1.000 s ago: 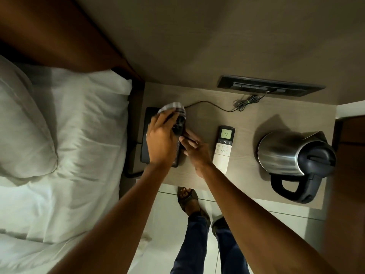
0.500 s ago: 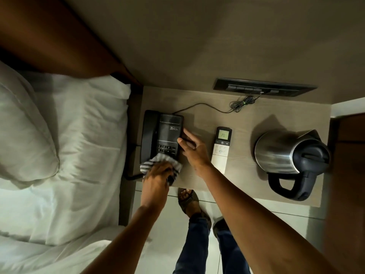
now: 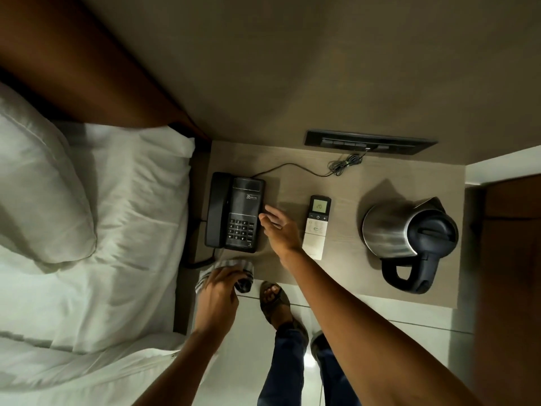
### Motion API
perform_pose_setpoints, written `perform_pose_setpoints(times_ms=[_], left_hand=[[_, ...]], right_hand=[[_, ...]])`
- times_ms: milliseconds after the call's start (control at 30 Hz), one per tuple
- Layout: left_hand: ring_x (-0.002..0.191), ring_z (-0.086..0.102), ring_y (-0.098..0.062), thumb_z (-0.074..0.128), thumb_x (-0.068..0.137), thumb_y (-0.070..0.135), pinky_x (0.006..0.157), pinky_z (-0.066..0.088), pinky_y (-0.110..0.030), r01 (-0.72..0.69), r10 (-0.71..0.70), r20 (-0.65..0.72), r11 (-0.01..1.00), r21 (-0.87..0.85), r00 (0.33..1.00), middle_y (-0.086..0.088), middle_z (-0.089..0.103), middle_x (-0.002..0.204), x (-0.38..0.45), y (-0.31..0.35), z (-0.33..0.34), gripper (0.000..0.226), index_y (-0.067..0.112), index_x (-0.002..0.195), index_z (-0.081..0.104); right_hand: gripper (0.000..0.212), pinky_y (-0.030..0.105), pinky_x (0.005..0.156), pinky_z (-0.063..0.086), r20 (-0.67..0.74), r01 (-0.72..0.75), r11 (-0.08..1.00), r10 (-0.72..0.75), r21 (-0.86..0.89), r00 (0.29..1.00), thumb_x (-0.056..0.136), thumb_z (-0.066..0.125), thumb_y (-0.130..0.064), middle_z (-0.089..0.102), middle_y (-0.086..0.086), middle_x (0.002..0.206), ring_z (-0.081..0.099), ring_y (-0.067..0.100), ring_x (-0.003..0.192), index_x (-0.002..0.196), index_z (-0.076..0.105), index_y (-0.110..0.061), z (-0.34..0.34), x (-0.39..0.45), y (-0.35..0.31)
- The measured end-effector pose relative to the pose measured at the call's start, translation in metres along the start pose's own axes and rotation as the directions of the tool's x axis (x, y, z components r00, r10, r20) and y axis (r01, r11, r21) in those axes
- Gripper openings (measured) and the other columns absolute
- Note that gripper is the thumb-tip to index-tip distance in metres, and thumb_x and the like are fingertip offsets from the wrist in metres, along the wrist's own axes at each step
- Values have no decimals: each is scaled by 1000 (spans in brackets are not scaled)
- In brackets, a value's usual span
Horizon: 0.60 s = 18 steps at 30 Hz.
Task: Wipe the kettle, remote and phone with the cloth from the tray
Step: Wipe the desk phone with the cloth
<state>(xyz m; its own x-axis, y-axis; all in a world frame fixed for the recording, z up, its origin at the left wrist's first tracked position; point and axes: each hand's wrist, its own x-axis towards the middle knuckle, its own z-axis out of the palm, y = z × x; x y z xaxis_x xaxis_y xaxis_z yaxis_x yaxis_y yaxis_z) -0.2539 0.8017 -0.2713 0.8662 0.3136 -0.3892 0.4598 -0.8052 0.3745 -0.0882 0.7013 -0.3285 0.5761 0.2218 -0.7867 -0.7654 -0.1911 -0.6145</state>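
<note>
A black desk phone lies at the left of the wooden bedside table, handset on its cradle. My left hand grips a striped grey cloth at the table's front edge, just below the phone. My right hand rests with fingers apart beside the phone's right edge, fingertips close to it. A white remote with a lit screen lies to the right of that hand. The steel kettle with a black lid and handle stands at the right.
The phone's thin cord runs to a dark wall panel at the back. A bed with white sheets and a pillow is on the left. My sandalled feet stand on the tiled floor below the table's front edge.
My left hand has swept the cloth from the phone's top down its face and off its near end to the table's front edge. My right hand has stayed beside the phone.
</note>
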Motion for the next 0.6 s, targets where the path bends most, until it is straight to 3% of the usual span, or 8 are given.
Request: perform_pose_setpoints(times_ms=[133,200,267,333,433,467,533,600], left_hand=[[115,68,-27,61,86,-14,90,62,-40,-26,17,-79,993,-115,997,-10,73,123,24,31,-26,46,11,124,71],[109,71,-24,60,91,-10,86,63,-35,53,-84,-104,960,-274,991,-8,73,119,32,51,-35,43,14,127,67],[104,72,-13,59,95,-3,81,64,-25,177,-249,-82,850,-496,965,7,72,111,38,75,-46,45,26,128,64],[103,71,-8,57,97,1,85,63,-27,198,-329,-76,719,-666,941,16,71,109,45,103,-56,44,36,123,64],[103,73,-7,56,98,3,82,62,-29,154,-342,-46,534,-832,939,13,75,111,53,143,-72,44,41,117,68],[102,74,-5,57,98,5,78,63,-25,131,-327,-46,497,-858,944,15,76,111,56,158,-77,44,45,114,69],[104,75,-8,60,98,8,79,64,-28,109,-295,-31,444,-889,955,12,77,113,60,187,-84,39,43,113,71],[107,75,-21,63,97,13,83,65,-42,119,-253,13,409,-905,967,3,76,118,62,214,-88,32,36,118,72]], right_hand=[[44,44,115,53,13,21,1000,-21,21,1000,108,66,-30,66,13,151,66,26,137,150,61,-19,-14,-19,-15],[45,36,108,55,37,31,999,-31,12,999,110,60,-39,70,8,146,70,21,129,151,60,-21,-24,-32,-26],[50,30,102,55,77,35,999,-36,11,996,110,53,-50,73,0,141,68,19,130,151,60,-23,-35,-46,-39],[60,23,95,47,109,11,999,-16,46,994,107,49,-63,67,-4,146,61,18,138,155,57,-29,-51,-62,-54],[67,31,106,39,148,10,990,-31,143,989,101,50,-73,49,-6,166,49,6,135,160,47,-41,-76,-89,-73],[63,33,111,41,151,24,984,-52,178,987,98,52,-75,53,-9,164,51,5,135,155,51,-48,-87,-100,-78],[40,36,113,49,144,52,971,-87,234,986,92,60,-78,71,-17,141,64,3,129,127,69,-62,-112,-120,-86],[33,27,97,60,104,106,953,-141,285,985,92,68,-70,81,-15,122,76,4,116,116,78,-51,-134,-140,-94]])
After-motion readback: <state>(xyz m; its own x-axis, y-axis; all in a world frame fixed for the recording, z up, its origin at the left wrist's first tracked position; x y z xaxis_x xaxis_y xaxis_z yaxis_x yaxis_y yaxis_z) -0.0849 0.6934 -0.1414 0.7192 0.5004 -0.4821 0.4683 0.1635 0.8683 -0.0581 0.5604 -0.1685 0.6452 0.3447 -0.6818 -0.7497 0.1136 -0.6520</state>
